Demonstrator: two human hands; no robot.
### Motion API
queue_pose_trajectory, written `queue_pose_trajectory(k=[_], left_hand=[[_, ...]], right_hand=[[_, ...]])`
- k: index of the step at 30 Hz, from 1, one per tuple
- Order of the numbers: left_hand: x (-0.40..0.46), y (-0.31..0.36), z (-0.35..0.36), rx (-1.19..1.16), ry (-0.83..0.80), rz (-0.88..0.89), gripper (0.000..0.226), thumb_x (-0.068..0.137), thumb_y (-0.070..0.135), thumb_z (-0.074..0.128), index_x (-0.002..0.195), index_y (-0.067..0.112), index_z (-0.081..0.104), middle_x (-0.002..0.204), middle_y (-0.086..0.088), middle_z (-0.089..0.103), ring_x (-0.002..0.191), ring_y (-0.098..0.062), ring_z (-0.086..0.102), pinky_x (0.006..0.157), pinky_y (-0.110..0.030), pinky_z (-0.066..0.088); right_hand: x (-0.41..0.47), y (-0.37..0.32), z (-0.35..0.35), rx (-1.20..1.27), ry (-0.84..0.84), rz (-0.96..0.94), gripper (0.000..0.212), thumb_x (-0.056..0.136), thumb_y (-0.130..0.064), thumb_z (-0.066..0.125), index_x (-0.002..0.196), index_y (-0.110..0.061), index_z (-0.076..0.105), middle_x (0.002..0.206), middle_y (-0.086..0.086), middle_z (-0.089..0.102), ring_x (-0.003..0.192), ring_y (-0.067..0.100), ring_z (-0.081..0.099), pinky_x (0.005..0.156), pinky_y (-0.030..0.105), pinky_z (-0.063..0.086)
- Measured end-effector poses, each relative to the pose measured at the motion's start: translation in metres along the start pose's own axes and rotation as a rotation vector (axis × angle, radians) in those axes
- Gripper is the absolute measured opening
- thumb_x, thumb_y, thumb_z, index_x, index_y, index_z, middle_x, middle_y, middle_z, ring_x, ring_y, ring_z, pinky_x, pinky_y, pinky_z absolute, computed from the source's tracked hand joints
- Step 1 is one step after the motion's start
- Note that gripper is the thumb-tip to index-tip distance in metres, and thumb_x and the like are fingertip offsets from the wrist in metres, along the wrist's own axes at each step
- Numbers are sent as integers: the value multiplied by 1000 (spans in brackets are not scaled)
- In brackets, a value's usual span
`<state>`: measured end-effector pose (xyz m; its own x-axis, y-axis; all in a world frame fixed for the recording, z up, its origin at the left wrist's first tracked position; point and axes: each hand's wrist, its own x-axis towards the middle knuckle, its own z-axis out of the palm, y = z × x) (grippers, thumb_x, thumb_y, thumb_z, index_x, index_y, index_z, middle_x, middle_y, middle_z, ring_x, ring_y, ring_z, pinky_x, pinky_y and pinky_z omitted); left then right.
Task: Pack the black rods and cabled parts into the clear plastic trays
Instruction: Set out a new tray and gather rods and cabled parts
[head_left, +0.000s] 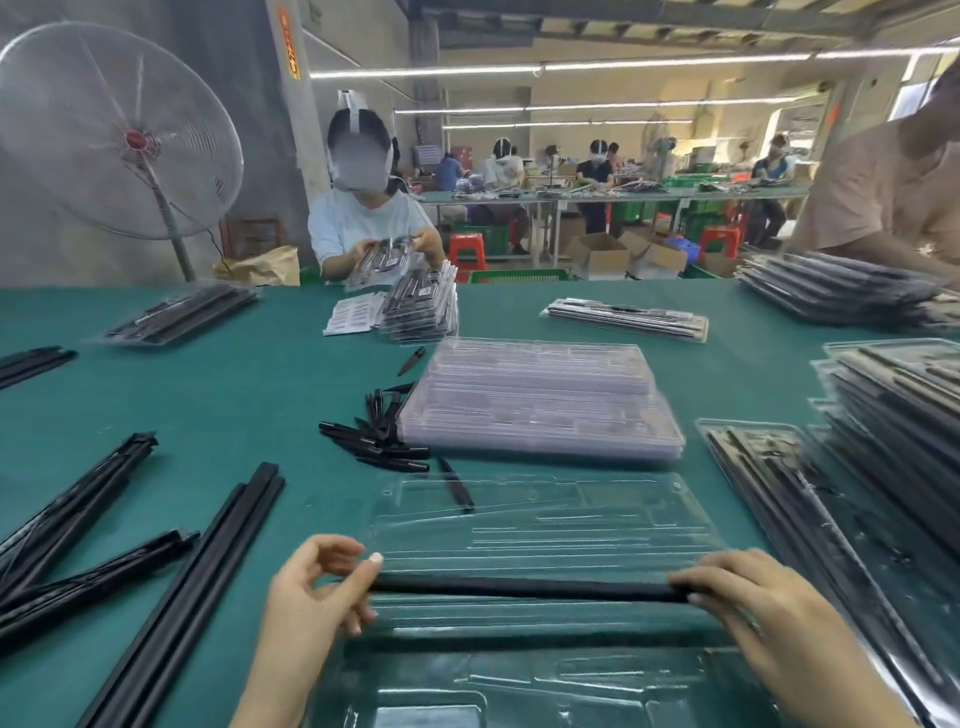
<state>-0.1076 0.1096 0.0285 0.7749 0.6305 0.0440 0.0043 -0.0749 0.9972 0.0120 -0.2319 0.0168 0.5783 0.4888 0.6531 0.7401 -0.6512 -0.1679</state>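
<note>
- Both my hands pinch the rod (524, 590) at its ends: left hand (324, 587), right hand (748, 590).
- Rod lies crosswise over the tray (545, 525), aligned with its long channels.

Clearance around your open clear tray (540, 525)

Bare green table (234, 395) lies open to your front-left; loose black rods (171, 597) hem your left, stacked empty trays (540, 400) and small black pieces (379, 441) block ahead, filled trays (883, 447) crowd your right.

Factory packing floor: long green worktables (218, 395), seated workers (363, 208), stacked trays (540, 400).
</note>
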Motion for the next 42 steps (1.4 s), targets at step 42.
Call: queue_pose_trajectory(k=[42], left_hand=[[-13,-12,4,970,-81,437,25,66,25,87,62,38,66,61,15,44,64,-12,49,54,-17,30]], right_hand=[[-20,3,-3,94,-201,209,42,60,12,80,79,-26,76,81,-17,61,77,-1,48,64,14,40]])
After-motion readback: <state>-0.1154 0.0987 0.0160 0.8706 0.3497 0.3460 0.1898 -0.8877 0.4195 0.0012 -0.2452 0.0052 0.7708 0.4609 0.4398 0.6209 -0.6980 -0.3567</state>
